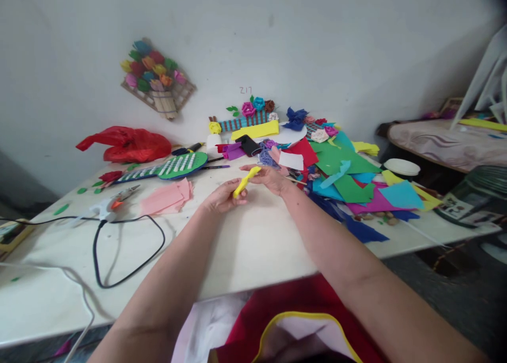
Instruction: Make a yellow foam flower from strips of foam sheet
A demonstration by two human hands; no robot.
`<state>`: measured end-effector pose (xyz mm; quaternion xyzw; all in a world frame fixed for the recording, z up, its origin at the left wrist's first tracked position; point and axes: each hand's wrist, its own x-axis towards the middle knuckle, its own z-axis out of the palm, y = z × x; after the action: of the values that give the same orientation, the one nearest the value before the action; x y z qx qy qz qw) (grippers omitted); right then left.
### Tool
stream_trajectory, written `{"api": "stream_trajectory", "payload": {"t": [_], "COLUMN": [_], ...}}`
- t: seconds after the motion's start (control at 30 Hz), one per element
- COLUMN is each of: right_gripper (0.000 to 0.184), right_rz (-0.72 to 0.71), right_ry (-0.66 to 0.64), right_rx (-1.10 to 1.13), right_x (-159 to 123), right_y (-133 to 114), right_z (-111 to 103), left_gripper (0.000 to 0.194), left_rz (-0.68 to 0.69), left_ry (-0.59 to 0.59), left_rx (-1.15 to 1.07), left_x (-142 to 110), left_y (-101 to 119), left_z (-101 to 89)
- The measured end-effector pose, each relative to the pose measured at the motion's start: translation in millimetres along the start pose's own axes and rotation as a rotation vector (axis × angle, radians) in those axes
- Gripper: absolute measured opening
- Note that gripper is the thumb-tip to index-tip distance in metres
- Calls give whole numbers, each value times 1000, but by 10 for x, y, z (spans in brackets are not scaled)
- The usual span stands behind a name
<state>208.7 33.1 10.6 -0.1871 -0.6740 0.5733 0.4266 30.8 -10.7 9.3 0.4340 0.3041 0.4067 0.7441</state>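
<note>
One twisted yellow strip (246,182) in the grip: holds its lower end between thumb and fingers of the left hand (225,197), and pinches near its upper end with the right hand (271,179). Holds it at a slant over the white table (257,252), upper end leaning right, middle exposed between the fingers. Stretches both arms forward across the near table edge, left from the lower left and right from the lower right, and brings the hands close together with fingers curled. Has pink sheets (164,197) near the left hand, and farther left a glue gun (103,211) with a black cable (96,252) looping toward the near edge. Has a thin stick (296,181) just beyond the right wrist, and close behind it a crowded heap: white card (291,160), red paper (304,151), green sheets (344,160), blue and magenta pieces, all hemming in the right side. Beyond the hands, has a black phone (249,145), a purple pen (217,167), a green board (184,165) with white strips, and a red bag (134,144). Far right, has a glass jar (477,194).
</note>
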Motion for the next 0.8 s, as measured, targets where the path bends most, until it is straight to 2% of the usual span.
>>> {"api": "stream_trajectory", "payload": {"t": [0.13, 0.23, 0.43, 0.57, 0.8], "right_gripper": [41, 39, 36, 34, 32], "right_rz": [31, 40, 69, 81, 70], "right_ry": [77, 148, 222, 316, 379], "right_rx": [-25, -36, 7, 45, 140], "right_x": [25, 41, 58, 77, 104], "right_y": [58, 91, 117, 123, 194], "right_z": [-33, -27, 57, 122, 205], "left_gripper": [35, 37, 36, 38, 40], "left_rz": [182, 276, 375, 391, 369], "left_ry": [171, 202, 373, 383, 361], "left_rx": [261, 407, 458, 426, 368], "left_x": [30, 33, 70, 92, 104], "left_y": [15, 27, -21, -48, -69], "left_z": [11, 24, 82, 72, -3]}}
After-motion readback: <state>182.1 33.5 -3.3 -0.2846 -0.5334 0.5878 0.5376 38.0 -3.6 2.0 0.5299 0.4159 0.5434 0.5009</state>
